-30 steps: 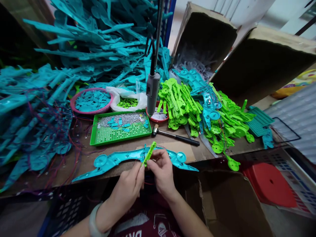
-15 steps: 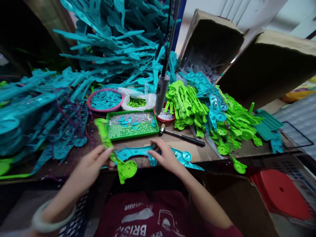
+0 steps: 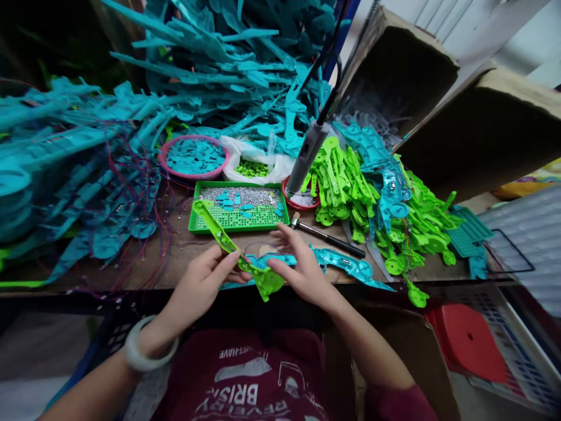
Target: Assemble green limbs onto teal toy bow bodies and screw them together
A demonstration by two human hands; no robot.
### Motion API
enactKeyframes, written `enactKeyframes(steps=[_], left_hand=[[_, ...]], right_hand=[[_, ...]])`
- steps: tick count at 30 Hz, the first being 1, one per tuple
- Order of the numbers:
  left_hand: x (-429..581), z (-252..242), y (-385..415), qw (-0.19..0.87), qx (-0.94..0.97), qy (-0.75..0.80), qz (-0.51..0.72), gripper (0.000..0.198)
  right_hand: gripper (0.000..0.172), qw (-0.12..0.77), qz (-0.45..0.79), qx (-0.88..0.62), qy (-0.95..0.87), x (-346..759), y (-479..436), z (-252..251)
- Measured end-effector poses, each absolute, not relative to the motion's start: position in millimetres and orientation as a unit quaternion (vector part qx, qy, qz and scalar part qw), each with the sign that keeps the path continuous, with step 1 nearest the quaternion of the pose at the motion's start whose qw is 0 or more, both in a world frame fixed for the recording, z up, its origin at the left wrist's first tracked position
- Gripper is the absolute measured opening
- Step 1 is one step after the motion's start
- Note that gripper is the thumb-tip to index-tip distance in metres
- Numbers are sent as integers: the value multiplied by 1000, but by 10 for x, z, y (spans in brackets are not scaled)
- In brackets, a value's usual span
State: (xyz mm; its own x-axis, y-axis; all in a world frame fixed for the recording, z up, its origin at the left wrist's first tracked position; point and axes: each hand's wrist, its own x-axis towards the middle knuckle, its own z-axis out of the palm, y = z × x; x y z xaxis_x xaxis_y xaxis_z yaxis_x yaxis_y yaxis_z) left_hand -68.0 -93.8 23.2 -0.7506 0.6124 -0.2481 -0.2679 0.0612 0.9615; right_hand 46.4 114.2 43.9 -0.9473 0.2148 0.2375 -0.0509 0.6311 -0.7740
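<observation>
The green plastic piece (image 3: 236,251) is long and flat, bright lime, with a rounded end up near the green tray (image 3: 239,217) and a wider round lobe at its lower end; it lies tilted, running from upper left to lower right just above the near edge of the table (image 3: 175,266). The left hand (image 3: 199,286) pinches it about mid-length between thumb and fingers. The right hand (image 3: 302,266) is loosely spread, its thumb just beside the lower lobe and its fingers resting on the long teal plastic piece (image 3: 346,266) that lies flat on the table under both hands. Half a second ago the green piece was held farther left, its lobe hanging below the table edge, and the left hand was out to the left; now hand and piece have come toward the middle, so the lobe sits over the teal piece next to the right thumb. The right hand was pressed flat on the teal piece then; now its fingers are lifted and fanned. Beyond the tray lie a small hammer (image 3: 326,237), a pink bowl (image 3: 194,156) of teal bits, a heap of green parts (image 3: 350,187) and big piles of teal parts (image 3: 79,175).
</observation>
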Motion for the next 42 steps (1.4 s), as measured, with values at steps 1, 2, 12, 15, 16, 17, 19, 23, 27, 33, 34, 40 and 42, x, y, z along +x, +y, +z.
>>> enactKeyframes(steps=[1,2,12,15,16,17,19,23,27,33,34,40,42], left_hand=[[-723,259,-897,315,135,655,674,47],[-780,268,-883,298,128,662,676,47],[-1049,-334,-901,356,6,648,673,48],[-1110,-364,-879,396,-1,643,656,51],[-1140,-356,-883,404,1,646,647,52],[-1169,-345,-891,407,5,653,638,52],[-1206,-321,-911,401,11,671,624,52],[-1148,-300,-980,419,-7,681,600,54],[-953,-299,-1061,465,-62,653,594,56],[-664,-270,-1059,465,-71,614,634,45],[-625,-259,-1051,472,-74,603,639,45],[-601,-219,-976,470,-103,572,665,42],[-707,-231,-995,447,-75,601,658,40]], right_hand=[[49,130,457,-62,-878,348,1052,470],[39,116,473,-75,-870,253,998,482],[18,54,511,-74,-855,257,1218,30],[19,44,525,-77,-846,259,1213,-28],[20,38,525,-77,-847,252,1211,-36],[21,32,525,-75,-847,244,1213,-39],[22,20,523,-68,-849,230,1233,-36],[19,-6,498,-31,-866,240,1312,32],[14,-52,455,-32,-888,248,1255,182],[22,-67,381,-12,-922,105,817,274],[20,-62,367,-1,-928,84,777,261],[24,-22,355,70,-932,1,900,84],[25,-21,328,89,-940,-56,957,-1]])
